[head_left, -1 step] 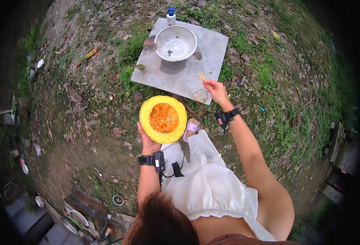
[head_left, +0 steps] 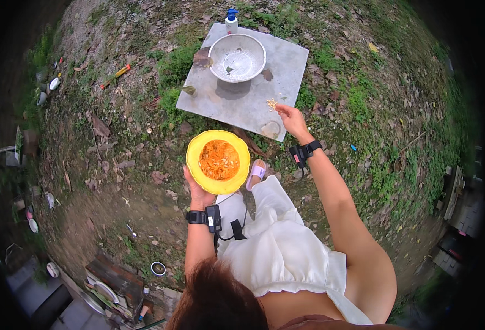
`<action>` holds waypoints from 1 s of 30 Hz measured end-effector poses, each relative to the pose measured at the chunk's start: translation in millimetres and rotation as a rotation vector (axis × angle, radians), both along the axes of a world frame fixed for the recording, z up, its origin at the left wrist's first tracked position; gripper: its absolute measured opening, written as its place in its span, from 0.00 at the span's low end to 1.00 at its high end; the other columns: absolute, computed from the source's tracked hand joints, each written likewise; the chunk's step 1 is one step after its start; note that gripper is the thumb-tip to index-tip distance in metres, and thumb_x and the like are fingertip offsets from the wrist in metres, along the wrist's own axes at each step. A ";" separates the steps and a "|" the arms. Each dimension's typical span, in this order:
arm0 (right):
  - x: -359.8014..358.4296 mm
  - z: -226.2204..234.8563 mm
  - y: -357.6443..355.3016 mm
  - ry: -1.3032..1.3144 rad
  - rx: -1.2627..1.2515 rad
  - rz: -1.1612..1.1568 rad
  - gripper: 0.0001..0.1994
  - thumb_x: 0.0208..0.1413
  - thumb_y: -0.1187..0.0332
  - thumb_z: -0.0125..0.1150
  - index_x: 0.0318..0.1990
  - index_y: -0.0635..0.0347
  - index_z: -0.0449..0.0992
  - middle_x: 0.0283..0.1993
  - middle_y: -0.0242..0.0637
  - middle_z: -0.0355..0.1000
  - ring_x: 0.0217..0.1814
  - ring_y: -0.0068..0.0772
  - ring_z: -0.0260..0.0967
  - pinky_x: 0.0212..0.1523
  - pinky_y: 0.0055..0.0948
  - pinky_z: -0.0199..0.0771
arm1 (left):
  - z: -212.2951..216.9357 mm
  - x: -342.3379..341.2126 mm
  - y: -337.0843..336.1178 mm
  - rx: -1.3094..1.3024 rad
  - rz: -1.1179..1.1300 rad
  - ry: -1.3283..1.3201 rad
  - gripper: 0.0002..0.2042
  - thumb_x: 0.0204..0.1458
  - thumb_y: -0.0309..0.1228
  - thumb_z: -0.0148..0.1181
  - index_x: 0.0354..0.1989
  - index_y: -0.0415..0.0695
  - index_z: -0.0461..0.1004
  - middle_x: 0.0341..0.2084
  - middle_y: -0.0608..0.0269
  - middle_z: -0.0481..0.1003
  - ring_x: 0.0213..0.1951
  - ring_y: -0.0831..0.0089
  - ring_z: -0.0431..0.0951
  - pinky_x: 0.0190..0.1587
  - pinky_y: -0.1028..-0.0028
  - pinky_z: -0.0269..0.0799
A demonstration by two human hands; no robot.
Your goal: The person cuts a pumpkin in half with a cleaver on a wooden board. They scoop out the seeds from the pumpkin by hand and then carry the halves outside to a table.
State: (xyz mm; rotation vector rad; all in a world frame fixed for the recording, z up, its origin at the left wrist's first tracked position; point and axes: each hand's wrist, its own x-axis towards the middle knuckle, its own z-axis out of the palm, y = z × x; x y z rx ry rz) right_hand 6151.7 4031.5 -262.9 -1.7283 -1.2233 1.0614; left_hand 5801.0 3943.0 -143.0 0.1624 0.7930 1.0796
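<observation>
My left hand [head_left: 197, 192] holds a halved pumpkin [head_left: 218, 161] from below, cut face up, with yellow flesh around an orange, stringy core full of pale seeds. My right hand [head_left: 292, 118] reaches forward over the near right part of a grey stone slab [head_left: 253, 104]. A small clump of pumpkin seeds [head_left: 272, 103] sits pinched at its fingertips. A metal bowl [head_left: 237, 58] stands on the far part of the slab with a few bits inside. Both wrists wear black bands.
A white bottle with a blue pump [head_left: 231, 21] stands at the slab's far edge. Dry leaves and a few scraps lie on the slab and on the dirt and grass around it. My foot in a pale sandal [head_left: 256, 173] rests near the pumpkin. Dishes and clutter [head_left: 110, 289] lie at lower left.
</observation>
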 end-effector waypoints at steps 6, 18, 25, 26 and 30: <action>30.4 -30.9 55.9 -0.414 0.033 0.055 0.20 0.54 0.80 0.51 0.53 0.57 0.78 0.46 0.50 0.78 0.52 0.48 0.76 0.52 0.40 0.75 | -2.3 1.5 6.1 -0.056 0.061 0.025 0.46 0.50 0.70 0.51 0.70 0.49 0.55 0.67 0.59 0.60 0.66 0.58 0.62 0.67 0.53 0.61; 49.2 -2.5 77.6 -0.567 -0.056 0.049 0.11 0.50 0.69 0.64 0.42 0.53 0.81 0.39 0.40 0.80 0.40 0.43 0.79 0.42 0.38 0.78 | -8.5 21.8 12.6 -0.035 0.058 0.001 0.46 0.51 0.70 0.49 0.70 0.48 0.56 0.67 0.57 0.61 0.65 0.59 0.64 0.66 0.55 0.63; 44.7 42.4 64.2 -0.175 0.050 0.040 0.13 0.55 0.75 0.58 0.48 0.63 0.79 0.43 0.42 0.80 0.46 0.33 0.79 0.47 0.30 0.78 | -0.8 23.1 12.4 0.024 -0.056 -0.003 0.48 0.49 0.73 0.48 0.70 0.47 0.55 0.67 0.54 0.60 0.66 0.55 0.63 0.67 0.51 0.62; 37.2 65.8 57.7 -0.076 0.088 0.065 0.13 0.56 0.76 0.57 0.49 0.65 0.78 0.44 0.40 0.80 0.47 0.31 0.78 0.48 0.29 0.77 | 2.3 21.9 12.7 0.045 -0.061 -0.005 0.48 0.50 0.72 0.48 0.70 0.47 0.55 0.67 0.54 0.61 0.66 0.55 0.64 0.67 0.52 0.62; -10.1 187.2 5.5 0.197 0.088 0.237 0.11 0.60 0.79 0.52 0.48 0.66 0.77 0.47 0.35 0.78 0.49 0.25 0.76 0.52 0.26 0.74 | 16.6 17.9 14.6 0.116 -0.125 0.005 0.48 0.50 0.73 0.46 0.71 0.48 0.53 0.67 0.56 0.61 0.66 0.60 0.64 0.66 0.56 0.63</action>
